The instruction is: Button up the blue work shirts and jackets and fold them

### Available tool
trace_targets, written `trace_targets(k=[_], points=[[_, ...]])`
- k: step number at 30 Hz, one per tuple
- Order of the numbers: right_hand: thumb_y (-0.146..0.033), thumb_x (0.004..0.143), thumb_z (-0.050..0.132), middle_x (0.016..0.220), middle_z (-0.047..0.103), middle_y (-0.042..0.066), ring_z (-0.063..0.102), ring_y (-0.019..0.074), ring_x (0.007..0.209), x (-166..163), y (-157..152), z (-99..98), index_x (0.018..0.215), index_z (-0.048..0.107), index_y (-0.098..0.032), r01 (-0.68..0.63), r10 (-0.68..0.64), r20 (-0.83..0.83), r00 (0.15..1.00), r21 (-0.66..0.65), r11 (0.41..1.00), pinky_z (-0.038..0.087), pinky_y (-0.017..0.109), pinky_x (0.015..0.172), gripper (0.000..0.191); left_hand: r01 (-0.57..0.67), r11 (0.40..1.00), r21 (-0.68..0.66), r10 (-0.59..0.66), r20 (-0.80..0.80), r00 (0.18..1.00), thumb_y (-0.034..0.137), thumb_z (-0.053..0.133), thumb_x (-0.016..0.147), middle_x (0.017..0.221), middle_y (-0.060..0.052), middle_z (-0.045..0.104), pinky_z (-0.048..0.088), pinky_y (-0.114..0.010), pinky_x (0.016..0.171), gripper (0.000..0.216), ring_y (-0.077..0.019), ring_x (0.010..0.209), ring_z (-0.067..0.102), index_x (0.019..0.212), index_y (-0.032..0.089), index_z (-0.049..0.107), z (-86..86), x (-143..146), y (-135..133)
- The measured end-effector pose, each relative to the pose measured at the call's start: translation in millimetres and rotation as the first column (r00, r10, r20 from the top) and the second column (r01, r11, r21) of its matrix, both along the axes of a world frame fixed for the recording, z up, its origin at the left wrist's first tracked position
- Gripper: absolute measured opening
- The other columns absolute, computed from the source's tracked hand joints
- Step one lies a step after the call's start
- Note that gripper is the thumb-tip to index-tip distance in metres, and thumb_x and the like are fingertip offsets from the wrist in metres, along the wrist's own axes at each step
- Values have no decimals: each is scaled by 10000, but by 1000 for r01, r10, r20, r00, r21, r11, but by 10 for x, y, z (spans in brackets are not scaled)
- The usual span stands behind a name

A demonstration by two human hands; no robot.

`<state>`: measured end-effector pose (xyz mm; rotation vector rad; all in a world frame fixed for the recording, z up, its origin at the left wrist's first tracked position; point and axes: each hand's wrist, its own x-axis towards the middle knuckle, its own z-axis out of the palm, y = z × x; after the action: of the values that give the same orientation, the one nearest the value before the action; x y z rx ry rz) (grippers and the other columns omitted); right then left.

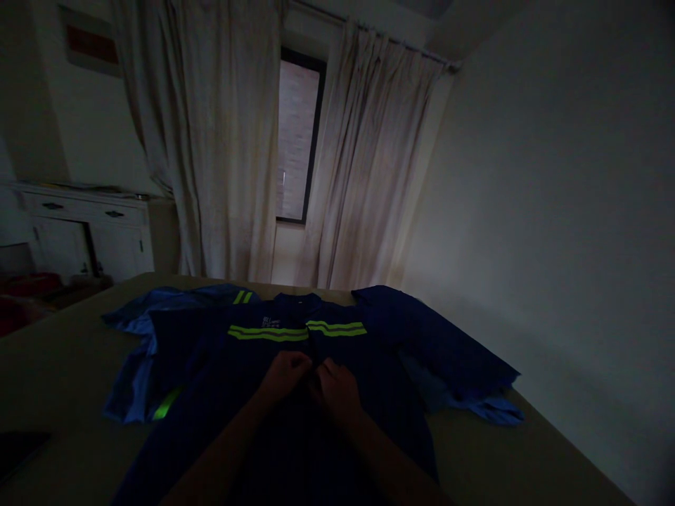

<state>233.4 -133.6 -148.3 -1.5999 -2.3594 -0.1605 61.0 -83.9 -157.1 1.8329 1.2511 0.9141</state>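
A dark blue work jacket (387,393) with yellow-green reflective stripes across the chest lies spread out, collar away from me and sleeves out to the sides. My left hand (285,374) is closed on the jacket's front edge, just below the chest stripe. Close beside it, my right hand (338,385) also has its fingers pinched on the front opening. In the dim light, the fingertips and any fastener between them cannot be made out. A lighter blue garment (134,383) shows from under the jacket on both sides.
The jacket rests on a wide, dull-coloured surface (68,372). A flat dark object (21,446) lies at its left edge. A pale wall (559,281) borders the right. Beyond are curtains (232,154), a narrow window (298,137) and a white cabinet (121,235).
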Motion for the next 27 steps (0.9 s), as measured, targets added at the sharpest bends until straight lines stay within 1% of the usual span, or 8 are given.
trace_targets(k=[3, 6, 8, 14, 19, 21, 25, 27], points=[[-481, 977, 579, 1040, 687, 79, 694, 216, 862, -45, 32, 49, 1000, 662, -202, 37, -36, 13, 999, -41, 998, 483, 307, 725, 291, 4, 1000, -2, -4, 10, 1000, 474, 537, 833, 840, -41, 799, 507, -282, 723, 383, -238, 852, 731, 841, 168, 768, -19, 4, 2], [-491, 977, 556, 1032, 692, 79, 708, 213, 815, -101, 57, 69, 983, 665, -204, 100, -101, -11, 995, -67, 993, 473, 296, 672, 307, -7, 1000, 0, 7, 11, 1000, 466, 527, 845, 867, -42, 798, 510, -278, 730, 385, -230, 854, 732, 869, 166, 767, -55, 5, 16], [-471, 990, 534, 1041, 689, 73, 710, 204, 801, -125, 51, 59, 998, 659, -208, 103, -106, -45, 993, -64, 993, 465, 288, 655, 292, -10, 1000, 6, 10, 7, 1000, 455, 526, 856, 902, -38, 800, 514, -273, 751, 371, -222, 877, 731, 896, 175, 766, -76, 6, 25], [-393, 1014, 514, 1058, 684, 48, 697, 183, 860, -91, 13, 8, 1022, 653, -217, 41, -47, -73, 996, -77, 996, 466, 266, 693, 224, -42, 999, 28, 44, -43, 998, 402, 572, 869, 949, -33, 797, 507, -271, 780, 280, -214, 903, 722, 939, 209, 761, -87, 17, 13], [-394, 1005, 530, 1053, 670, 35, 676, 175, 855, -49, 30, -16, 1017, 653, -229, 1, -5, -89, 996, -49, 999, 469, 268, 718, 206, -86, 995, 42, 89, -91, 992, 359, 571, 878, 889, -34, 783, 487, -272, 761, 242, -201, 848, 714, 912, 203, 752, -68, 10, -7], [-375, 1007, 530, 1057, 667, 40, 670, 182, 866, -51, 27, -10, 1026, 656, -227, -12, 9, -76, 997, -37, 999, 474, 276, 743, 195, -96, 994, 46, 100, -91, 991, 350, 564, 881, 898, -38, 781, 485, -277, 767, 243, -204, 854, 713, 919, 199, 750, -62, 6, -9], [-254, 1011, 511, 1084, 665, 58, 664, 200, 885, -66, 18, 11, 1049, 664, -210, -47, 47, 0, 999, -20, 999, 483, 303, 789, 164, -100, 993, 58, 104, -73, 992, 339, 558, 891, 922, -38, 779, 481, -271, 774, 231, -200, 879, 713, 914, 196, 739, -41, 5, -22], [-226, 1009, 513, 1100, 667, 61, 663, 199, 885, -59, 31, 8, 1073, 666, -209, -75, 76, 27, 997, -27, 997, 485, 301, 795, 167, -98, 993, 66, 102, -69, 992, 333, 561, 892, 922, -38, 778, 478, -268, 764, 220, -197, 873, 712, 904, 197, 734, -28, 6, -39]])
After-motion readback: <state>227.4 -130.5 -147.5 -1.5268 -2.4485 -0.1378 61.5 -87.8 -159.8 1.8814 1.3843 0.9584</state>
